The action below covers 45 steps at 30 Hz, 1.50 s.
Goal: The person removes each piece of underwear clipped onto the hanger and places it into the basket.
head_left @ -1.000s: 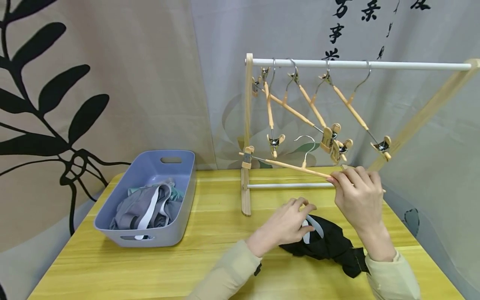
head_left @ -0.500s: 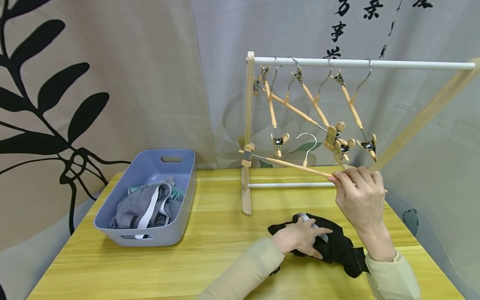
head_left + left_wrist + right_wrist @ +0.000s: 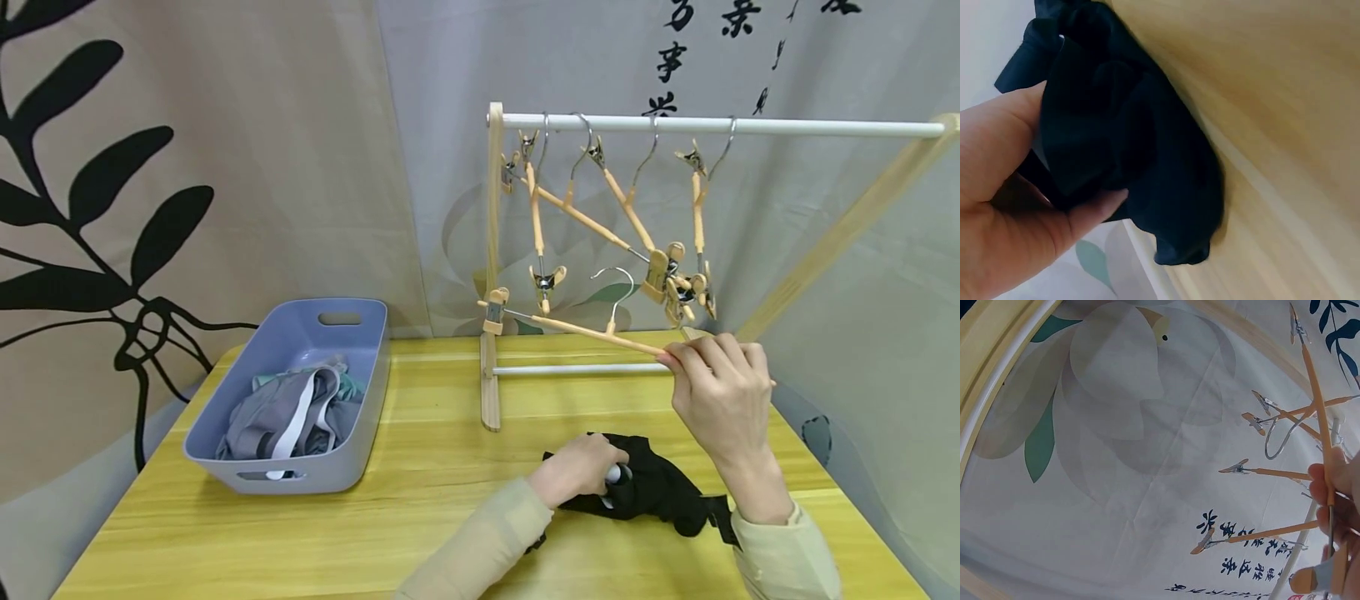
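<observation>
My right hand (image 3: 722,404) grips one end of a wooden clip hanger (image 3: 585,332), held level below the rack's top rail with its metal hook upward. In the right wrist view, the fingers wrap the hanger's bar (image 3: 1315,387) near a clip. On the table lies a crumpled black garment (image 3: 660,483) with a pale patch. My left hand (image 3: 577,468) pinches its left part. The left wrist view shows thumb and fingers on the black cloth (image 3: 1135,137), with some fingertips hidden by its folds.
Several clip hangers (image 3: 630,212) hang from the white rail (image 3: 795,127) of a wooden rack (image 3: 491,250). To the left on the table (image 3: 442,533) stands a blue-grey basket (image 3: 378,400) holding grey and teal clothes (image 3: 281,417). A printed curtain hangs behind.
My left hand has come down onto the black garment, spread over it, then gathered a fold. The right hand stays put with its hanger. The rightmost hanging hanger has swung round.
</observation>
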Available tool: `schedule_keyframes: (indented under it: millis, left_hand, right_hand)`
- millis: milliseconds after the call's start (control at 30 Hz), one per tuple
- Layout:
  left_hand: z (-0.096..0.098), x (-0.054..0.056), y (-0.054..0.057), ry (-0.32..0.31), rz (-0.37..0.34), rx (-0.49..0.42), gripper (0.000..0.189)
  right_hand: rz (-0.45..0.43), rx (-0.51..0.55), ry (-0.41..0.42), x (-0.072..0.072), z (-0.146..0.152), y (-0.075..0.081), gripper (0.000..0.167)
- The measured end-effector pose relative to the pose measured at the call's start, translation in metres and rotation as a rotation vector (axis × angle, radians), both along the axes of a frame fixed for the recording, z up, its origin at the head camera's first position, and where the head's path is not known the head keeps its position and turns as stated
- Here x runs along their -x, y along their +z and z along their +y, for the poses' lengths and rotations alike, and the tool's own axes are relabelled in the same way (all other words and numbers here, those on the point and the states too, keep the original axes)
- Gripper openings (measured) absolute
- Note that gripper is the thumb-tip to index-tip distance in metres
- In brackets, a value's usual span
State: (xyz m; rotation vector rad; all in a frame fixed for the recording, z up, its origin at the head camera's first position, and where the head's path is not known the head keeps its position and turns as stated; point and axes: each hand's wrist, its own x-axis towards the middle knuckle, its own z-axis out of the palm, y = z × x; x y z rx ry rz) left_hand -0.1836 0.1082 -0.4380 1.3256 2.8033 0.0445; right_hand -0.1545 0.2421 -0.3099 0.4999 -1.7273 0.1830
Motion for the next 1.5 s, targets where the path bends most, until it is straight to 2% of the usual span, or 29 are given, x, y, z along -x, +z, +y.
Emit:
schedule_keyframes:
  millis: [100,233,367,533,667,867,1033,1167,1400,1500]
  left_hand:
    - [-0.009,0.002,0.001,0.001,-0.056,-0.055,0.03]
    - [-0.023,0.004,0.009,0.028,-0.108,-0.127,0.036]
    - [-0.039,0.006,0.02,0.038,-0.088,-0.179,0.04]
    - [-0.062,0.01,0.039,0.05,-0.041,-0.251,0.031]
    - [-0.083,0.012,0.057,0.087,-0.041,-0.322,0.029]
    - [-0.119,0.012,0.082,0.135,0.014,-0.44,0.031]
    - [-0.156,0.009,0.104,0.236,0.066,-0.555,0.034]
    - [-0.187,0.004,0.124,0.325,0.151,-0.609,0.036]
    - [-0.241,-0.013,0.161,0.528,0.285,-0.656,0.04]
    - [-0.261,-0.021,0.173,0.618,0.338,-0.676,0.039]
  right_hand:
    - [0.001,0.004,0.003,0.0,0.0,0.0,0.044]
    - [0.005,0.005,-0.001,-0.001,0.0,0.001,0.044]
    - [0.013,0.01,-0.004,-0.001,0.001,0.001,0.042]
    - [0.027,0.015,0.007,0.0,0.001,0.001,0.041]
    - [0.036,0.019,0.008,0.0,0.002,0.001,0.041]
    - [0.03,0.023,-0.001,-0.001,0.004,0.0,0.042]
    - [0.006,0.026,-0.009,-0.003,0.006,-0.002,0.042]
    - [0.002,0.019,-0.008,-0.002,0.007,-0.001,0.042]
    - [0.0,0.016,-0.006,-0.001,0.008,-0.002,0.042]
    - [0.003,0.017,-0.006,-0.001,0.008,-0.003,0.042]
